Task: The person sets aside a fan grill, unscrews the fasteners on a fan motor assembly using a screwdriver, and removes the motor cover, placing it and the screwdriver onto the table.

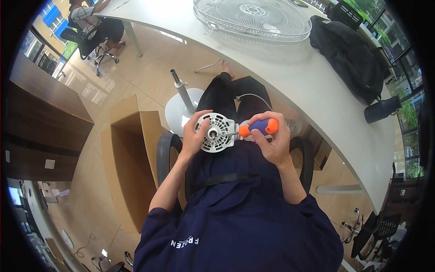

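Note:
On my lap rests a white fan motor housing (220,144), round and slotted, with a metal shaft at its centre. My left hand (195,136) grips its left rim, thumb laid over the front face. In my right hand (277,143) is a screwdriver (260,128) with a purple and orange handle, fingers wrapped round it. Its shaft points left, and the tip meets the housing near the centre; whether it sits in a screw is too small to tell. A grey cable (254,95) runs over my right thigh.
A white table (272,68) curves ahead and to the right, bearing a wire fan guard (267,22), a black backpack (344,54) and a dark cup (381,110). Left stand an open cardboard box (129,154) and a fan stand (182,96). A person (86,16) sits far left.

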The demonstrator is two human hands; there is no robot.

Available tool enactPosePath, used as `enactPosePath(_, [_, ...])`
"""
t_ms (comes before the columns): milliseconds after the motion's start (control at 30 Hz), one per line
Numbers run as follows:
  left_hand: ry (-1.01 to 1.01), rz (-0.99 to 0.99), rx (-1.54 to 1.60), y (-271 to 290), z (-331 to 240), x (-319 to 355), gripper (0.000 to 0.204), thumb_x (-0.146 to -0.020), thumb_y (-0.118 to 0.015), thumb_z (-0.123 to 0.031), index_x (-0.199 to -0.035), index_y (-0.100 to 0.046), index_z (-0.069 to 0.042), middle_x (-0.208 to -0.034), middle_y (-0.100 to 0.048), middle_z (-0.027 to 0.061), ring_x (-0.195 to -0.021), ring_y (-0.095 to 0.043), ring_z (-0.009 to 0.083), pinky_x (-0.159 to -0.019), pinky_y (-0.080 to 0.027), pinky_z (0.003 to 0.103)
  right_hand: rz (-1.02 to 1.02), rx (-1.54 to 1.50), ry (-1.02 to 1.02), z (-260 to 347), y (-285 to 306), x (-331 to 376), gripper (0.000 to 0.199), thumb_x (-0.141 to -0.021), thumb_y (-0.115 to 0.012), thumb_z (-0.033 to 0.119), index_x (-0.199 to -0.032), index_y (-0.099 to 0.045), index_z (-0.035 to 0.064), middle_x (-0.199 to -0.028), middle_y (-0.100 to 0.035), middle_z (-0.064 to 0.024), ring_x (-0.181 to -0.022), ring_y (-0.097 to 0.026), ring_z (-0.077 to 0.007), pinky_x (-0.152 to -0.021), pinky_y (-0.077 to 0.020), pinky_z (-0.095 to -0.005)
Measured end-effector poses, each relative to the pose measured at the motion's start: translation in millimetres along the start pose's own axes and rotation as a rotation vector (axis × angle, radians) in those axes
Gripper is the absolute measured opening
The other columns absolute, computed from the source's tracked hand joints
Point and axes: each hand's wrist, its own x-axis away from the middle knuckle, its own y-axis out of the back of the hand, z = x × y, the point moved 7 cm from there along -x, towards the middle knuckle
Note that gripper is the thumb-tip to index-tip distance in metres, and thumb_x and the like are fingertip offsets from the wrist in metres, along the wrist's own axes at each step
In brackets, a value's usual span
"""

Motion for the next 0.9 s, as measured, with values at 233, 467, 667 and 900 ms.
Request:
enactPosePath(233, [0.017,0.023,-0.004,-1.1,2.9,-0.8,0.033,-0.100,-0.058,-0.019,-0.125,-0.066,0.001,-0.113,-0.072,0.0122,-0.103,-0.067,0.0176,-0.093,-0.051,0.032,-0.045,-0.115,-0.040,-7.6,-0.8,1.3,0.036,-0.095,-0.072,0.014,-0.121,-0.050,0.0026,-0.103,-0.071,-0.0129,-0.089,-0.070,-0.0188,-0.082,-0.0558,-0.0300])
enactPosePath(467, [0.011,0.014,-0.012,-1.3,-2.9,-0.7,0.033,-0.100,-0.058,-0.020,-0.125,-0.066,0.000,-0.110,-0.073,0.0121,-0.102,-0.068,0.0171,-0.091,-0.052,0.032,-0.007,-0.023,0.010,-3.2,-4.1,-1.3,0.036,-0.094,-0.073,0.015,-0.120,-0.051,0.0037,-0.103,-0.072,-0.0130,-0.088,-0.071,-0.0200,-0.080,-0.0559,-0.0308])
enactPosePath(667, [0.025,0.020,-0.028,-1.3,-4.8,-0.9,0.033,-0.099,-0.055,-0.018,-0.123,-0.067,0.001,-0.115,-0.071,0.0127,-0.105,-0.067,0.0181,-0.095,-0.050,0.032,0.129,0.149,0.238,34.0,-17.9,-9.4,0.035,-0.086,-0.078,0.009,-0.113,-0.057,0.0055,-0.108,-0.068,-0.0120,-0.095,-0.067,-0.0255,-0.084,-0.0536,-0.0340])
enactPosePath(900, [-0.015,0.014,-0.031,0.3,-0.7,-1.0,0.033,-0.101,-0.058,-0.021,-0.125,-0.066,-0.001,-0.111,-0.073,0.0126,-0.102,-0.068,0.0184,-0.092,-0.051,0.032,0.395,-0.332,0.133,26.4,-54.7,-19.8,0.026,-0.078,-0.065,-0.003,-0.102,-0.058,0.0061,-0.107,-0.058,-0.0107,-0.097,-0.057,-0.0242,-0.089,-0.0465,-0.0356])
